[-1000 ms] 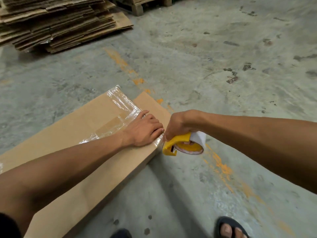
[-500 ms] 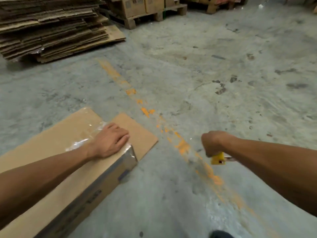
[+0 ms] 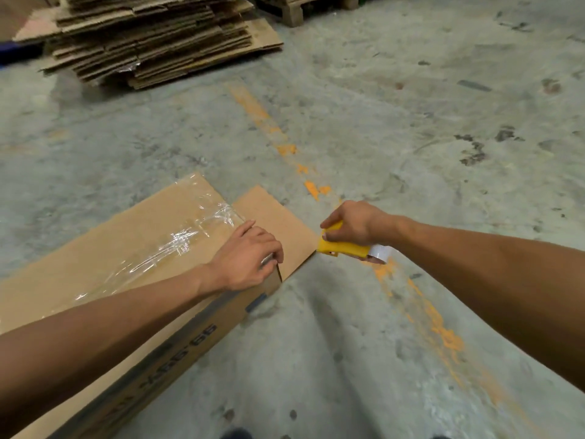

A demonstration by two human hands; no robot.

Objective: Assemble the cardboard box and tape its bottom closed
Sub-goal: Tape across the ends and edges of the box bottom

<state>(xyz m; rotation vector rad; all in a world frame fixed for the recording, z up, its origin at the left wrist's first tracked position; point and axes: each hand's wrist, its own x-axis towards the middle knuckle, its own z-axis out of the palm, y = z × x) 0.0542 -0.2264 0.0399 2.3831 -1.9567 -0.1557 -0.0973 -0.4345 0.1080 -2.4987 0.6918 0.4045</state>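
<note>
A long brown cardboard box [image 3: 104,248] lies on the concrete floor at the lower left, its upward face crossed by a strip of clear tape [image 3: 177,239]. My left hand [image 3: 250,258] presses flat on the box's near right corner, at the end of the tape. A loose flap [image 3: 272,223] sticks out flat beyond that corner. My right hand [image 3: 351,223] grips a yellow tape dispenser [image 3: 345,250] with a white roll, held just right of the flap's edge and above the floor.
A pile of flattened cardboard sheets [image 3: 152,36] lies at the back left. A wooden pallet [image 3: 313,7] stands behind it at the top centre. A worn orange line [image 3: 285,147] runs diagonally over the grey floor. My foot [image 3: 235,434] shows at the bottom edge.
My right hand pulled the dispenser away from the box to the right, then came back close to the flap's edge. My left hand stayed pressed on the taped corner.
</note>
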